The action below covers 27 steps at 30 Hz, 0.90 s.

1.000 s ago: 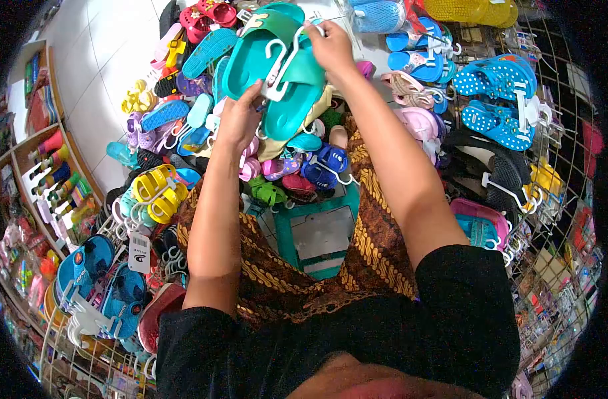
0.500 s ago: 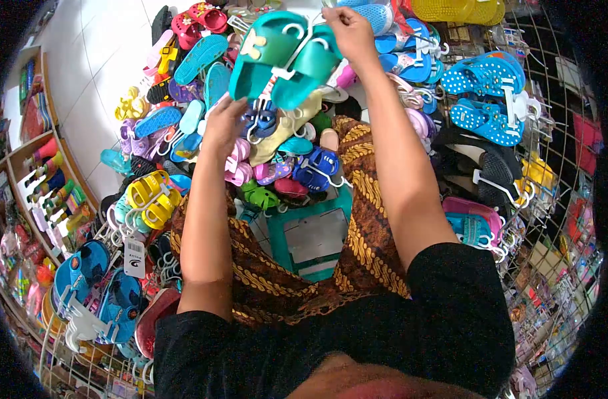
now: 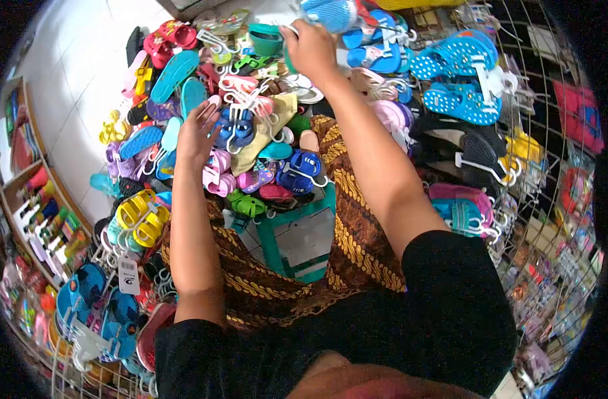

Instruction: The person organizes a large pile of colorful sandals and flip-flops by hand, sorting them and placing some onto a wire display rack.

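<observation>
My right hand [image 3: 312, 50] is closed at the top of the pile, gripping a pair of green sandals [image 3: 266, 41], partly hidden behind the hand. Where exactly its fingers hold the pair is covered. My left hand [image 3: 197, 130] hovers over the pile's left side with fingers apart and nothing in it. Beside that hand are dark blue sandals [image 3: 235, 129] with a white hanger. Pink-and-white footwear [image 3: 241, 84] on hangers lies between the two hands. Teal sandals [image 3: 175, 76] rest farther left.
Around my knees spreads a heap of children's sandals, including yellow sandals [image 3: 143, 218] and blue ones [image 3: 300, 170]. Blue dotted sandals [image 3: 460, 103] hang on the wire rack [image 3: 540, 193] at right. A green stool [image 3: 267, 243] stands between my legs. Shelves [image 3: 48, 193] line the left.
The green sandals have turned and moved away from my left hand, now mostly hidden by my right. My left hand has let go and shifted left. The view has moved slightly.
</observation>
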Each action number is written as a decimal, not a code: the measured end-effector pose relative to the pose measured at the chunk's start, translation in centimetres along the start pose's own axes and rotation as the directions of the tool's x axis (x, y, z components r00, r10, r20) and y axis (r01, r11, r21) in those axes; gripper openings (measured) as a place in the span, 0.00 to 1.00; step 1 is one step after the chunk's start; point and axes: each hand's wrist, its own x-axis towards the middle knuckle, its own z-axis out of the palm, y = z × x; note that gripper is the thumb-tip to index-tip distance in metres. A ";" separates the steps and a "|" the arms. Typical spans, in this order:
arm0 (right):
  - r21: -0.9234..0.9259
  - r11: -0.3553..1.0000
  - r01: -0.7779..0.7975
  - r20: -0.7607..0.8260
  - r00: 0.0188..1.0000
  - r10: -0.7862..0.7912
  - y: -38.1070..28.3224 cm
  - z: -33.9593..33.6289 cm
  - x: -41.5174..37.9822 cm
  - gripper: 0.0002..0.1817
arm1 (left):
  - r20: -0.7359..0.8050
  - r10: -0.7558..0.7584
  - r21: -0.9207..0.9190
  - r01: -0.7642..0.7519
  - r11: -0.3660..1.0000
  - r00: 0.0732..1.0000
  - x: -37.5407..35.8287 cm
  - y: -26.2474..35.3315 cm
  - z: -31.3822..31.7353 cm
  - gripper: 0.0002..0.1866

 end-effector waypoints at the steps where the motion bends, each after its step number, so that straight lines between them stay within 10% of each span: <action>1: 0.057 0.998 -0.026 -0.016 1.000 0.027 -0.4 -0.6 0.1 0.18 | 0.011 -0.001 0.007 0.000 1.000 1.000 -0.1 0.0 0.1 0.24; 8: 0.261 0.960 -0.099 0.437 0.899 -0.026 3.5 -3.9 -0.8 0.20 | 0.044 0.004 0.033 -0.006 0.999 0.999 0.2 -0.3 -0.1 0.24; 16: 0.362 0.819 -0.446 0.507 0.831 0.228 13.4 -7.8 -8.1 0.16 | 0.032 -0.011 -0.021 0.012 1.000 0.999 -1.0 -0.2 1.0 0.22; 19: 0.435 0.510 -0.742 0.553 0.668 0.498 14.0 -9.1 -9.9 0.13 | 0.045 -0.009 -0.019 0.009 1.000 0.999 -1.0 -0.1 0.8 0.23; 27: 0.370 0.576 -0.729 0.402 0.685 0.608 22.7 -6.9 -11.5 0.12 | 0.081 -0.035 -0.055 0.040 0.998 0.996 0.0 -0.1 0.6 0.22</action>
